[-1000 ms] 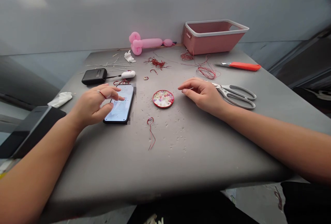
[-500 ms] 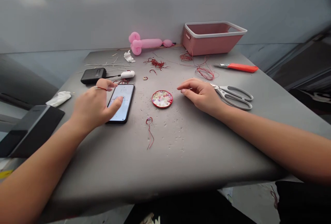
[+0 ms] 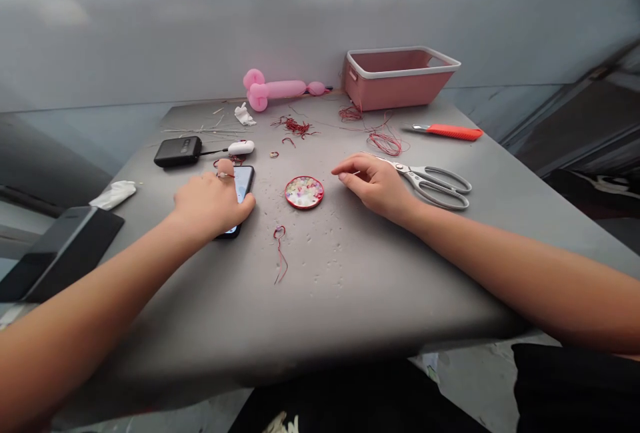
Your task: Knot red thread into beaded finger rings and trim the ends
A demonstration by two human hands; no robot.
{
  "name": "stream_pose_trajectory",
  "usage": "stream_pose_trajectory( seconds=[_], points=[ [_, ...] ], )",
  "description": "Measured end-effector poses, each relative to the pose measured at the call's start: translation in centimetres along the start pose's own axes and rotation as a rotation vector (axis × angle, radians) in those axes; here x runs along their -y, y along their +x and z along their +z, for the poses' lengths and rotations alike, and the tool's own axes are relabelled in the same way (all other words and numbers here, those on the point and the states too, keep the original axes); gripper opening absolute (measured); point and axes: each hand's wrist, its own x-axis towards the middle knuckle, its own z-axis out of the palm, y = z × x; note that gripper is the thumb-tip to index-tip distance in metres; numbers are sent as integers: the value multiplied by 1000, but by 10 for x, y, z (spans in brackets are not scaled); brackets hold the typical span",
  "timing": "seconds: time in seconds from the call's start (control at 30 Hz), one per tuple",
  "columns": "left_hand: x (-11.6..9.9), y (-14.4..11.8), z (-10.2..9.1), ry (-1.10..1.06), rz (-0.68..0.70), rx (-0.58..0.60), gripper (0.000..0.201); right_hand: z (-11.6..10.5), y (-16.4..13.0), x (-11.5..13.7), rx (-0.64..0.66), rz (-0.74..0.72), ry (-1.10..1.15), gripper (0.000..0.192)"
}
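My left hand [image 3: 210, 198] lies across a dark-edged smartphone [image 3: 243, 183] on the table. Its thumb is at the phone's right edge and the curled fingers are toward the left side, so most of the lit screen is covered. My right hand [image 3: 374, 183] rests on the table with loosely bent fingers, thumb and fingertips slightly apart, holding nothing. Just behind it lie grey-handled scissors [image 3: 440, 183], their blades partly hidden by the hand. Between my hands sits a small round red-rimmed dish [image 3: 305, 201] of pale and red beads. A knotted red cord [image 3: 281, 246] lies nearer me.
At the back stand a pink basket [image 3: 400, 90] and a pink twisted balloon [image 3: 283, 89]. Red cord pieces [image 3: 295, 127], a cord coil [image 3: 387, 143] and a red-handled cutter [image 3: 455, 131] lie beyond my hands. A black power bank [image 3: 178, 152] and white case [image 3: 241, 147] are left.
My left hand has shifted right over the phone; its thumb moved from the screen to the right edge. My right hand stays beside the scissors. The view has shifted slightly.
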Motion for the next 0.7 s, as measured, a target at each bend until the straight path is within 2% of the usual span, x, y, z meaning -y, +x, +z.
stream_pose_trajectory(
  seconds=[0.1, 0.3, 0.6, 0.7],
  points=[
    [-4, 18, -7, -1, -29, 14, 80, 0, 0, 0, 1, -4, 2, 16],
    [-8, 46, -10, -7, -58, 35, 81, 0, 0, 1, 6, -10, -3, 16],
    [-2, 52, -9, -36, -69, 66, 73, 1, -1, 0, 2, -16, 13, 16],
    [-1, 53, -11, -48, -63, 84, 75, 1, -1, -1, 4, -10, 24, 16]
  ],
)
